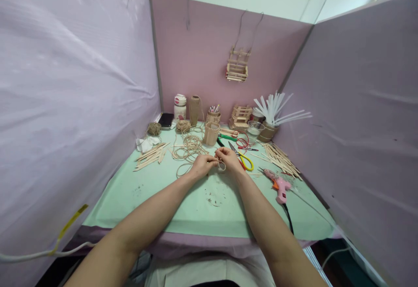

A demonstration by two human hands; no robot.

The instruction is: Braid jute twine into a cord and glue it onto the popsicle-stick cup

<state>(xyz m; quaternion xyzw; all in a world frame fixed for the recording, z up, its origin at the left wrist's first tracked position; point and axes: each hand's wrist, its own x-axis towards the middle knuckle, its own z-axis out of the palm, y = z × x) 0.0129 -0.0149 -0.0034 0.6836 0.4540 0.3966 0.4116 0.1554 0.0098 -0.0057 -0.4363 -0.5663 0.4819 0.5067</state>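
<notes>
My left hand (203, 165) and my right hand (229, 158) meet over the middle of the green tabletop, fingers pinched together. Between them they hold jute twine, and a small loop of it (222, 166) hangs below my right fingers. The fingertips partly hide how the twine runs there. Loose coils of the twine (192, 145) lie just beyond my left hand. A cup made of craft sticks (211, 133) stands behind my hands. Yellow-handled scissors (247, 161) rest to the right of my right hand, their blades pointing away.
A pink glue gun (281, 187) lies at right with its cord over the front edge. Craft sticks are piled at left (152, 155) and right (282, 160). Glue sticks (272, 109), a clear cup (255, 129), a jar (180, 108) and a phone (166, 120) stand or lie at the back.
</notes>
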